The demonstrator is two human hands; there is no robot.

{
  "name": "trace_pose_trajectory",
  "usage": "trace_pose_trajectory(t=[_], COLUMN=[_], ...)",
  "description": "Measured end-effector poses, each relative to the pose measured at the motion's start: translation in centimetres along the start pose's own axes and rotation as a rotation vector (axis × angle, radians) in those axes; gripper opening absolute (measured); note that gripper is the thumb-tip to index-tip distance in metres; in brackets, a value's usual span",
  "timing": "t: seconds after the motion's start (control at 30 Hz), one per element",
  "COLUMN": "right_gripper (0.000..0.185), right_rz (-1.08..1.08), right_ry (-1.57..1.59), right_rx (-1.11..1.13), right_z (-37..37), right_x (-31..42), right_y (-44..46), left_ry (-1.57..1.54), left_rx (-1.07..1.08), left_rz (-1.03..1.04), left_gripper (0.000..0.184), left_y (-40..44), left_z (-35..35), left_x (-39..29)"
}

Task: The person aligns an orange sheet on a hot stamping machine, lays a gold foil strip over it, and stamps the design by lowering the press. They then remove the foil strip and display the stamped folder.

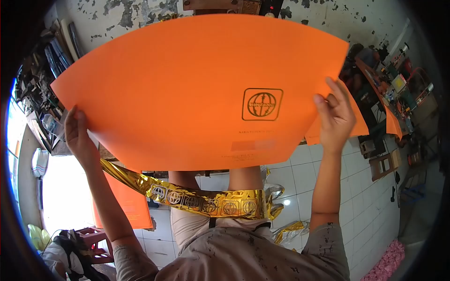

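Note:
A large orange sheet (178, 93), printed with a dark globe emblem (262, 104) and small text lines, is held up before me. My left hand (78, 138) pinches its left edge between thumb and fingers. At the right edge, my right hand (336, 114) grips it with the fingers curled, partly behind the sheet. Across my lap runs a strip of gold foil (206, 202) bearing a row of globe shapes, its left end rising toward the sheet. The held sheet hides most of the work surface behind it.
More orange sheets (124, 201) lie low on the left, and others (349, 119) are behind my right hand. Crumpled foil (290, 232) rests on the tiled floor (300, 180). A red stool (96, 243) stands lower left; a cluttered bench (393, 89) is at right.

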State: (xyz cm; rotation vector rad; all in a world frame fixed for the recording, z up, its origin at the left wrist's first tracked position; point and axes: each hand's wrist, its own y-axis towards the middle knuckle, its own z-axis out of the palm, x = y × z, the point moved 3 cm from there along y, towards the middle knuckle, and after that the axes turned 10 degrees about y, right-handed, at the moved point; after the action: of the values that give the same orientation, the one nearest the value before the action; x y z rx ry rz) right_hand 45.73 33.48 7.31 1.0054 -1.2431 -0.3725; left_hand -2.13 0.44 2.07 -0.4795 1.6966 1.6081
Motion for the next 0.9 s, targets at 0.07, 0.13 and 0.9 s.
trace_pose_trajectory(t=[0.07,0.13,0.9], right_gripper=[0.037,0.036,0.033], right_rz=[0.079,0.090,0.142], right_ry=[0.009,-0.016,-0.061], right_rx=[-0.045,-0.070,-0.040], right_z=[0.3,1.2,1.3], right_x=[-2.3,-3.5,-5.0], right_y=[-0.3,-0.9,-1.2], left_ry=[-0.003,-0.031,0.002], left_rx=[0.018,0.043,0.081], left_rz=[-0.058,-0.065,-0.147], left_gripper=[0.024,0.024,0.029], left_y=[-0.7,-0.4,-1.6], left_z=[1.1,1.7,2.4], left_x=[0.5,0.3,1.4])
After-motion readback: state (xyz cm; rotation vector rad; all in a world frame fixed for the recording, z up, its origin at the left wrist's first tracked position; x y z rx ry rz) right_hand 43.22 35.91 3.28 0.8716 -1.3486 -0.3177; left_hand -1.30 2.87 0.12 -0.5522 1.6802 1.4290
